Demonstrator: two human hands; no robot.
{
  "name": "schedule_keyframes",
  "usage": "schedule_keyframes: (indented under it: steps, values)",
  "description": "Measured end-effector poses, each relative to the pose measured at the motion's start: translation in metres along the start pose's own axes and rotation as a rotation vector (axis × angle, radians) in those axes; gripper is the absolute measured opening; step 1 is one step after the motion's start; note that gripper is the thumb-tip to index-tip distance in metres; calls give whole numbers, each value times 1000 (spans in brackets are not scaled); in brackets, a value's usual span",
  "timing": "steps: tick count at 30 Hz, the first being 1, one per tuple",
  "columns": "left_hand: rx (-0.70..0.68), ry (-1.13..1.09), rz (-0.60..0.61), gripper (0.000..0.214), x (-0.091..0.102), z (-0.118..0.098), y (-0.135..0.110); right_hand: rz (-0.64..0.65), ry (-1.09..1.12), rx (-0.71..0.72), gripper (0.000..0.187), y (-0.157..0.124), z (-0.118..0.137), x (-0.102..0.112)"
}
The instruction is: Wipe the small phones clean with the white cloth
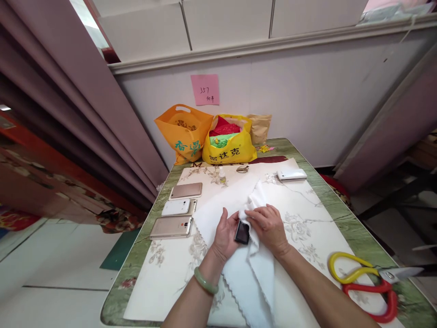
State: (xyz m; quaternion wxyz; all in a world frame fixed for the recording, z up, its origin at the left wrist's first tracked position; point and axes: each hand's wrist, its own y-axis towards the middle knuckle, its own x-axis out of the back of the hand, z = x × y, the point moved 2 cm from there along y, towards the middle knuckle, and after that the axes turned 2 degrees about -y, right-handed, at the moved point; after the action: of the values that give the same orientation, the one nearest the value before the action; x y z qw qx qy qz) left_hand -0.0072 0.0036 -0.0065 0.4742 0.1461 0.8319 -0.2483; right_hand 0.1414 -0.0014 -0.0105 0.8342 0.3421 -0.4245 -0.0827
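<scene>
My left hand [225, 234], a green bangle on its wrist, holds a small black device [242, 233] with a dark screen, perhaps a phone. My right hand [268, 228] pinches a bunched part of a white cloth [246, 278] against the device's upper end. That end is hidden by cloth and fingers. The rest of the cloth spreads under both hands, its zigzag edge hanging towards me. Left of the hands lie a rose-gold phone [186, 190], a white phone [175, 207] overlapping another one, and a gold phone [170, 227].
Yellow-and-red-handled scissors [367, 275] lie at the right edge. A white phone [292, 175] is at the back right, a small bottle [222, 176] at the back. An orange bag [186, 134], a yellow bag [230, 152] and a paper bag [260, 128] stand by the wall.
</scene>
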Motion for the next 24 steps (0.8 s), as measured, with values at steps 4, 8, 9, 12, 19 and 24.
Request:
schedule_keyframes:
  steps: [4,8,9,12,19,24]
  values:
    - [4,5,-7,65,0,0,0,-18,22,19,17,-1,0,1]
    - [-55,-37,-68,66,4,-5,-1,127,201,240,13,1,14,0]
    - [-70,-45,-62,66,4,-6,-1,143,216,256,12,1,16,0]
    - [-64,-43,-34,65,4,-5,0,104,148,154,12,2,13,-1]
    - [-170,23,-90,34,6,0,3,-116,151,-300,19,-1,-16,0]
    - [-254,180,-175,35,7,1,3,-254,514,-629,28,0,-23,7]
